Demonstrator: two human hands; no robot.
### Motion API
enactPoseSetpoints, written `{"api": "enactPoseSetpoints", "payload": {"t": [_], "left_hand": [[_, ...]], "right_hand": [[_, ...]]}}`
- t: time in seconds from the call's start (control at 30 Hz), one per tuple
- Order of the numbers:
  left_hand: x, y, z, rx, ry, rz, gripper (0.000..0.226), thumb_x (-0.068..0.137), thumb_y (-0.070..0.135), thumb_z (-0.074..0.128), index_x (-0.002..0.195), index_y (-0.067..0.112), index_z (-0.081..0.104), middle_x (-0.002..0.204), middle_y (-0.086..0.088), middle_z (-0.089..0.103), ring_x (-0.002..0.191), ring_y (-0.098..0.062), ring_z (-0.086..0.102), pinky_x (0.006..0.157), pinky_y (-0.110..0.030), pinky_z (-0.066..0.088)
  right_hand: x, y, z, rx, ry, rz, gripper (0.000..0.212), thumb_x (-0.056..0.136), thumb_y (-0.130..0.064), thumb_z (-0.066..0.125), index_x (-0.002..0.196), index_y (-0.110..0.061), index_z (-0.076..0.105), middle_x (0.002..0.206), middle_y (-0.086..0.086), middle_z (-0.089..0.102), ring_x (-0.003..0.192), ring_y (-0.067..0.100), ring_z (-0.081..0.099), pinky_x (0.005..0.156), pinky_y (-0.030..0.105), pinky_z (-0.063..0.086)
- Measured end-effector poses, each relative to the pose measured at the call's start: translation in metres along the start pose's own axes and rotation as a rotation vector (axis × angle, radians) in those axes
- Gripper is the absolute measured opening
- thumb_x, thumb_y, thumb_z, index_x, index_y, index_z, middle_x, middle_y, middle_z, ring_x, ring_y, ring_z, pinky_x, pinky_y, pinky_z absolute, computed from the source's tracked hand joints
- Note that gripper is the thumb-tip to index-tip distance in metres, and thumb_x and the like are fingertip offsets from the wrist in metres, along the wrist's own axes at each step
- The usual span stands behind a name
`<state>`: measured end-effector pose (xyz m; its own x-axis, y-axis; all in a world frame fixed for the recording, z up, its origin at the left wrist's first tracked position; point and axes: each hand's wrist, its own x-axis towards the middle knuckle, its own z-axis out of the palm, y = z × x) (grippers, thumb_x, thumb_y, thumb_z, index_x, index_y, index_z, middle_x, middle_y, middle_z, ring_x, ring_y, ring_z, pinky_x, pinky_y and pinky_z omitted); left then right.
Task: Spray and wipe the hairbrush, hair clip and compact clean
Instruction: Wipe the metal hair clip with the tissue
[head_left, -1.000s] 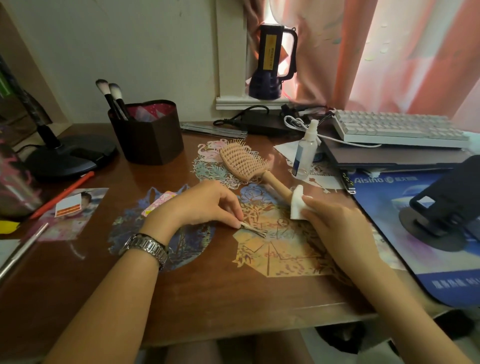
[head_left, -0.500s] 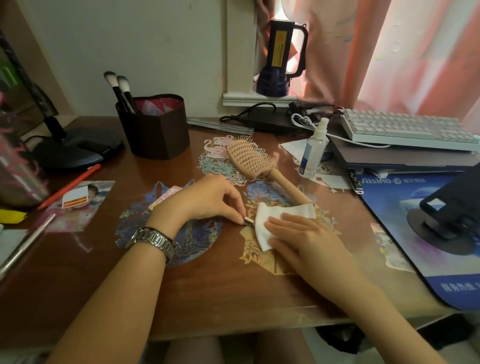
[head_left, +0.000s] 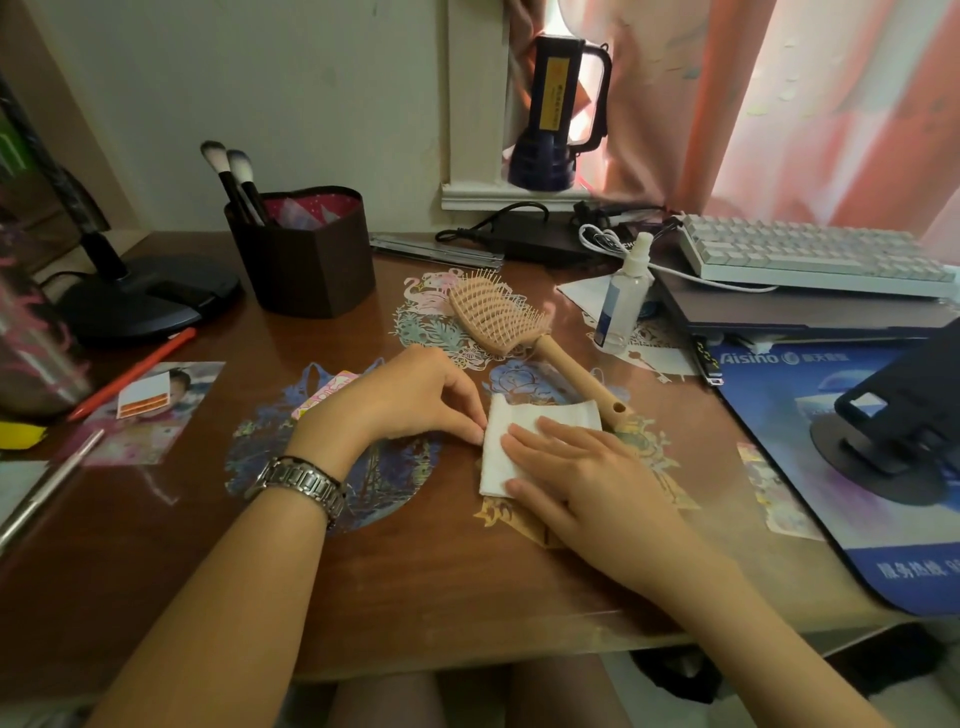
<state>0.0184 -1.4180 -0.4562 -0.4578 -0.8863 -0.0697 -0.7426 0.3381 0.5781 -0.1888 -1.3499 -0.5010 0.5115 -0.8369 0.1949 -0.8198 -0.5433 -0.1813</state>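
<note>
Head-worn view (1 only), close, forward and down onto desk (head_left: 415, 597)

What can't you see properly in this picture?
- Hair clip: head view, hidden under the white cloth and the right hand pressing it.
- Left hand: its fingertips curl down at the cloth's edge, so what they pinch is hidden.
- Compact: nowhere in view.
- Spray bottle label: too small to read.

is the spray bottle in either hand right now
No, the spray bottle stands alone beside the keyboard, while the right hand presses flat on the white wipe and the left hand pinches at its edge.
</note>
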Motion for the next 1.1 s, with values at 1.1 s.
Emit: {"api": "enactPoseSetpoints", "payload": {"t": [1.1], "left_hand": [[-0.002,-0.002,-0.004,0.027,-0.003,0.007,0.009,0.07,0.033,0.082,0.077,0.029,0.078,0.077,0.013,0.073,0.077,-0.002,0.064,0.076,-0.029,0.052]], "right_hand": [[-0.034,0.023,-0.013,-0.106,0.096,0.086,0.041,0.092,-0.048,0.033,0.118,-0.035,0.063,0.123,-0.018,0.062,0.118,0.007,0.055,0.095,0.03,0.042]]}}
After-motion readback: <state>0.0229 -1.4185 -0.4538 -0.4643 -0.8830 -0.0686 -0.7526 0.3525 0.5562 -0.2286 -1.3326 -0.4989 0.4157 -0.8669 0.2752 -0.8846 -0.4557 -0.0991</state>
